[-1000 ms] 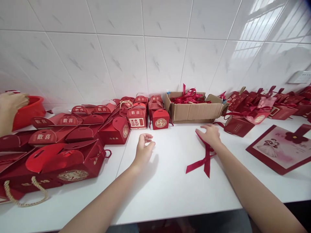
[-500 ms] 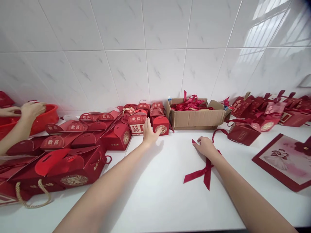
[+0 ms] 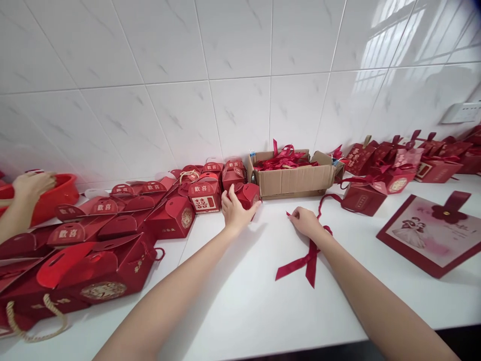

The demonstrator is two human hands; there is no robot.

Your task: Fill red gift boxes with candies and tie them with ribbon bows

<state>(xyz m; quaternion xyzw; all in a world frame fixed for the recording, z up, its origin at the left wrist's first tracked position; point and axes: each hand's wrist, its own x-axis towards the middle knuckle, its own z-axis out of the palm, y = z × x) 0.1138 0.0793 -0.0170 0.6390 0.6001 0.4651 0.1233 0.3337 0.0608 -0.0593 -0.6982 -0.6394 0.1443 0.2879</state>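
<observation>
A small red gift box (image 3: 248,193) stands at the right end of a cluster of boxes. My left hand (image 3: 237,213) is closed around its near side, fingers at its left and thumb at its right front. Much of the box's front is hidden behind that hand. To the right, my right hand (image 3: 303,221) pinches the end of a dark red ribbon (image 3: 308,260). The ribbon runs under the wrist, and its two cut tails lie flat on the white table (image 3: 233,296). Just left of my left hand sits a box with a gold-on-white character panel (image 3: 205,195).
Several red gift boxes (image 3: 112,265) crowd the left. A cardboard box (image 3: 295,181) of red ribbons stands against the tiled wall. At the right are ribboned boxes (image 3: 364,199) and a picture-front box (image 3: 432,235). Another person's hand (image 3: 33,185) is over a red basin (image 3: 63,193).
My left hand has moved from beside the small gift box to gripping it, and the box has turned. My right hand still pinches the ribbon. The view has shifted rightward.
</observation>
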